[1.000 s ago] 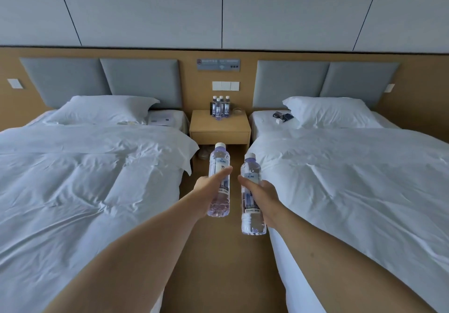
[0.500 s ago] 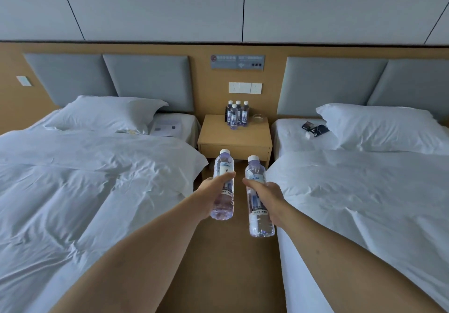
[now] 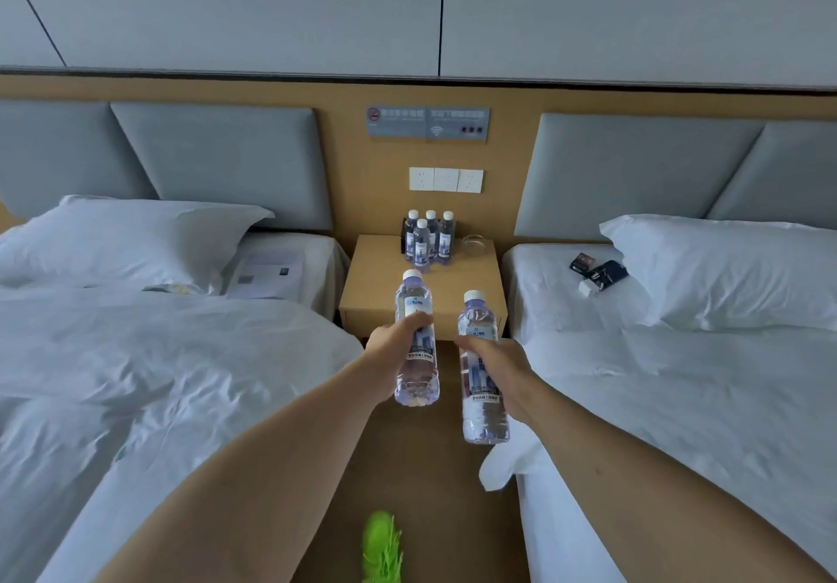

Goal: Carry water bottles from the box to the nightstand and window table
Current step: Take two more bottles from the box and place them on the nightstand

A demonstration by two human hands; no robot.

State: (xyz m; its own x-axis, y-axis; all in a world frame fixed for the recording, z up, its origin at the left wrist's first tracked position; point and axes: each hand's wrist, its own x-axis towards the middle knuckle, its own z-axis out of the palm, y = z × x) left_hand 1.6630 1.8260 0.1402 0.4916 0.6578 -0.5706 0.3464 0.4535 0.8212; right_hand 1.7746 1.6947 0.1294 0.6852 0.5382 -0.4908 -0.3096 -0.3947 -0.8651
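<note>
Water bottles, two of them, one in each of my hands, both upright with white caps up, held out in the aisle between the two beds. My left hand (image 3: 396, 347) has its fingers curled round the middle of the left bottle (image 3: 416, 338), thumb across the label. My right hand (image 3: 496, 367) grips the right bottle (image 3: 481, 369) the same way at mid-body; this one sits a bit lower and nearer to me. The two bottles are close side by side but not touching. Ahead is the wooden nightstand (image 3: 385, 283) against the wall panel, and the left bottle's top overlaps its surface in view. Four more small bottles (image 3: 428, 238) stand clustered at the back of the nightstand, with a clear glass dish (image 3: 476, 245) just beside them on the right. Left bed (image 3: 136, 378) has a white duvet and pillow; right bed (image 3: 679, 378) has dark small items (image 3: 598, 274) near its pillow. Green shoe (image 3: 382, 546) on the floor at the bottom edge.
</note>
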